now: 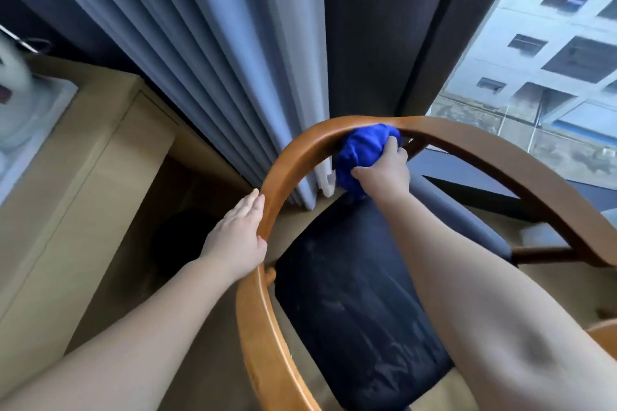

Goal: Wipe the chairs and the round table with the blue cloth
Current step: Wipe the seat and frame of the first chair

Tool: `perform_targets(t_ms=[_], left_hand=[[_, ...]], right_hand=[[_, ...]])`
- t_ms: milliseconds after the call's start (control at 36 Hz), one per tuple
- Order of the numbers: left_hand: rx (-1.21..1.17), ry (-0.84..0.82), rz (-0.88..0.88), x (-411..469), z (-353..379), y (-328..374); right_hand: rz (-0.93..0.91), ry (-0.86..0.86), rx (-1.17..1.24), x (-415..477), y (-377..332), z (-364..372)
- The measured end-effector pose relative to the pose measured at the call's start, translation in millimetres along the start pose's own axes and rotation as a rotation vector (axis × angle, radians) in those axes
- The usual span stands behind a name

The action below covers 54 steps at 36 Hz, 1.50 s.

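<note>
A wooden chair with a curved orange-brown back rail and a dark padded seat fills the middle of the view. My right hand is closed on a bunched blue cloth, pressed against the inner side of the rail at its far curve. My left hand grips the rail on its left side, fingers laid along the outer edge. The round table is out of view, except perhaps a wooden edge at the right.
A light wooden cabinet stands at the left with a white object on top. Pleated grey curtains hang behind the chair. A large window at the right shows a building outside. Wooden floor lies under the chair.
</note>
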<state>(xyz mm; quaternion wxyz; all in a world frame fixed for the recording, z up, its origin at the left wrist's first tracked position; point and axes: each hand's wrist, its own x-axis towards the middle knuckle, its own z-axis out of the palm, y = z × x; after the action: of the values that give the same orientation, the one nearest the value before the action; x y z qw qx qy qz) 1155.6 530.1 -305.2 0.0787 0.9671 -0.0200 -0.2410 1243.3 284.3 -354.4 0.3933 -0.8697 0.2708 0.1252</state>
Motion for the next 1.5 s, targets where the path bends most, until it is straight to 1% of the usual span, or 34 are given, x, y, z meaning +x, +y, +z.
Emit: perform_targets(t_ms=[167,306,361,417,556,694,778,833,861,972,1028,1056,1167,1250,1500], left_hand=[[0.002,-0.057,0.029,15.9,7.6,-10.5],[-0.09,-0.118,0.039,18.7,11.8,-15.8],[-0.14,-0.136,0.034,17.2,11.9,-16.1],[-0.17,-0.149,0.043,17.4,10.9,-17.7],[-0.146,-0.206,0.088,22.3,2.1,-27.7],[-0.089,-0.197,0.136,26.6,-9.2,-36.3],[-0.127,-0.142,0.102,22.3,-9.0,-36.7],[-0.176,-0.094,0.059,16.5,-8.1,-39.3],[-0.197,-0.073,0.045,13.0,-8.5,-41.8],[-0.224,-0.021,0.051,2.1,-11.2,-59.7],[-0.222,-0.013,0.047,-1.1,-12.8,-70.1],[-0.221,-0.01,0.046,-2.4,-13.8,-74.9],[-0.207,-0.006,0.063,-7.4,-16.5,-86.0],[-0.203,-0.014,0.07,-12.1,-16.5,-88.4],[-0.23,-0.006,0.087,-36.2,-13.8,-93.2]], right_hand=[[-0.023,-0.017,0.009,12.0,-12.9,26.0],[-0.043,-0.035,0.097,10.1,-15.6,41.2],[-0.057,-0.067,0.116,4.9,-15.8,50.0],[-0.107,-0.116,0.083,-5.4,-15.6,61.4],[-0.335,-0.252,-0.065,-39.0,-11.1,93.9],[-0.443,-0.335,-0.106,-58.8,-3.0,104.8],[-0.425,-0.344,-0.098,-61.0,-2.8,102.5],[-0.404,-0.313,-0.059,-57.5,-2.5,96.4],[-0.373,-0.281,-0.021,-53.9,-2.4,92.3],[-0.104,-0.085,0.202,-21.3,-11.9,64.0],[-0.049,-0.017,0.259,-5.2,-21.2,48.4],[-0.038,-0.012,0.258,-0.5,-24.5,42.8],[-0.031,-0.058,0.242,0.7,-24.7,41.1],[-0.099,-0.11,0.23,-14.0,-27.1,51.1],[-0.237,-0.431,0.069,-83.3,-15.4,91.2]])
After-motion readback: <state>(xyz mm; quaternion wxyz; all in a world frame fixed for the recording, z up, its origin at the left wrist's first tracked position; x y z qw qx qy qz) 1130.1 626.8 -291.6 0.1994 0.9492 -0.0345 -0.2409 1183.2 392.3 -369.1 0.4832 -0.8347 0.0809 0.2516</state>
